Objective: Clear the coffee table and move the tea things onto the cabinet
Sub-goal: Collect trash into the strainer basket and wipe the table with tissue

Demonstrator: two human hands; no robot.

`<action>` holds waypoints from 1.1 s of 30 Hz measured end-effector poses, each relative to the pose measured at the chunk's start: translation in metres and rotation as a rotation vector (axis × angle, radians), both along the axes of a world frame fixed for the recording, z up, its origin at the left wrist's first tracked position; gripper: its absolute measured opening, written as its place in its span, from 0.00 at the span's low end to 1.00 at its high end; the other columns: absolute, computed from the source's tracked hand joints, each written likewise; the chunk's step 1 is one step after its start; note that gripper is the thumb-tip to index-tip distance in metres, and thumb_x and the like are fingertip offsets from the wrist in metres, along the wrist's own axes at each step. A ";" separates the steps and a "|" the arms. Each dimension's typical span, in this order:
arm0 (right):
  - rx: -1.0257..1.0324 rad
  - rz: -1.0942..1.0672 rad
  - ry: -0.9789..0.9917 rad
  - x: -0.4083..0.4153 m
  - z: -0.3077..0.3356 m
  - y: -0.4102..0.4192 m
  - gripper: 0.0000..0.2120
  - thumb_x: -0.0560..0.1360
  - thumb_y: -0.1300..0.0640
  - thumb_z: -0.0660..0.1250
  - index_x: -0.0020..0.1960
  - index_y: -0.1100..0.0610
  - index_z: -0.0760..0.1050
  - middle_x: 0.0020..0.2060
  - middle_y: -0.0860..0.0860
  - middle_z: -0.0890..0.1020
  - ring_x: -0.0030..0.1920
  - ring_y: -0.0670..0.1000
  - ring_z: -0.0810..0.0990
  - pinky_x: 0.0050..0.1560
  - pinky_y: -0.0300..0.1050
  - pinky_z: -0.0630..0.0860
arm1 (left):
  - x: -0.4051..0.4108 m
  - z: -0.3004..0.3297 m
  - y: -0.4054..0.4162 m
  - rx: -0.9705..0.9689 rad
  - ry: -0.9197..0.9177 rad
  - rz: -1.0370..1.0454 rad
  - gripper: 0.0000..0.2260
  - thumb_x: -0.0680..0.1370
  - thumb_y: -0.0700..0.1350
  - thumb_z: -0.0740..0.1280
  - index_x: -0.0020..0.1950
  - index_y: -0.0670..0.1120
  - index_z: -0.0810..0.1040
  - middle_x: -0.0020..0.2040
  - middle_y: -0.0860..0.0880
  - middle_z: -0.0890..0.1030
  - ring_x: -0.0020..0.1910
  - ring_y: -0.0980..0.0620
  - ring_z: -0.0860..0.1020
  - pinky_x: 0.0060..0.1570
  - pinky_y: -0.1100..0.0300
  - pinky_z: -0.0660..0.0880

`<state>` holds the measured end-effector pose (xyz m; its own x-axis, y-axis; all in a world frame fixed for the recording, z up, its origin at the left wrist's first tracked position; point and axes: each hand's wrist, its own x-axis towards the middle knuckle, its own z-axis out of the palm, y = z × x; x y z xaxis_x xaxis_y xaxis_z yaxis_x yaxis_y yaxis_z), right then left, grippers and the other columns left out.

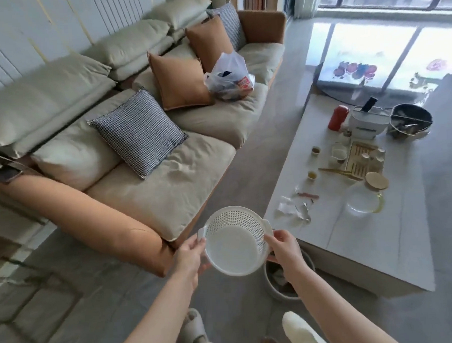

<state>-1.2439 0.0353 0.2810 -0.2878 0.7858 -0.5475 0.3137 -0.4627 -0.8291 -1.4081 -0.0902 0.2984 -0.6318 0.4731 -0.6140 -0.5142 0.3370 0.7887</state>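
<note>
Left hand (188, 253) and right hand (281, 248) each pinch opposite rims of the round white perforated plastic basket (234, 245), keeping it level, probably for collecting. The small tea cups (315, 150) sit ahead and right of this grip, on the pale stone-topped coffee table (326, 234), uncollected.

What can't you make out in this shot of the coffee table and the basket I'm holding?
- Head view: the bin beside the coffee table is half hidden by the right hand and the basket; its contents are unclear.
- The small cups are too small to tell whether they hold tea.
- The scraps near the table's edge are too blurred to identify.
- The cabinet cannot be picked out in this view.
</note>
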 end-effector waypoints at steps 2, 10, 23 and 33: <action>0.017 -0.054 -0.031 -0.017 -0.002 0.010 0.10 0.76 0.54 0.65 0.55 0.58 0.72 0.48 0.53 0.79 0.46 0.53 0.80 0.43 0.49 0.82 | -0.023 -0.007 0.021 0.009 -0.023 -0.065 0.09 0.80 0.40 0.62 0.56 0.51 0.77 0.45 0.51 0.81 0.41 0.52 0.77 0.38 0.58 0.72; -0.004 -0.316 -0.022 -0.097 0.001 0.033 0.11 0.76 0.55 0.66 0.55 0.59 0.73 0.50 0.55 0.80 0.49 0.56 0.81 0.48 0.57 0.81 | -0.140 -0.015 0.095 0.016 -0.023 -0.353 0.11 0.78 0.37 0.64 0.59 0.49 0.75 0.44 0.49 0.82 0.39 0.51 0.78 0.39 0.57 0.75; -0.047 -0.584 -0.036 -0.137 -0.021 0.078 0.13 0.75 0.57 0.66 0.57 0.62 0.73 0.50 0.56 0.79 0.49 0.54 0.80 0.43 0.48 0.81 | -0.187 -0.043 0.211 -0.109 -0.026 -0.648 0.14 0.77 0.38 0.66 0.62 0.41 0.71 0.54 0.44 0.77 0.42 0.47 0.77 0.38 0.53 0.74; -0.082 -0.578 -0.081 -0.148 -0.065 0.199 0.09 0.75 0.54 0.66 0.54 0.52 0.72 0.51 0.52 0.79 0.51 0.52 0.80 0.48 0.52 0.81 | -0.193 -0.075 0.331 -0.248 0.012 -0.712 0.10 0.76 0.41 0.68 0.55 0.42 0.71 0.53 0.44 0.77 0.40 0.52 0.78 0.33 0.55 0.77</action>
<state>-1.3923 0.2344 0.2165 0.2197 0.7569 -0.6155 0.0520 -0.6391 -0.7673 -1.6011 0.2410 0.2238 -0.2328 0.6185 -0.7505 -0.0976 0.7529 0.6508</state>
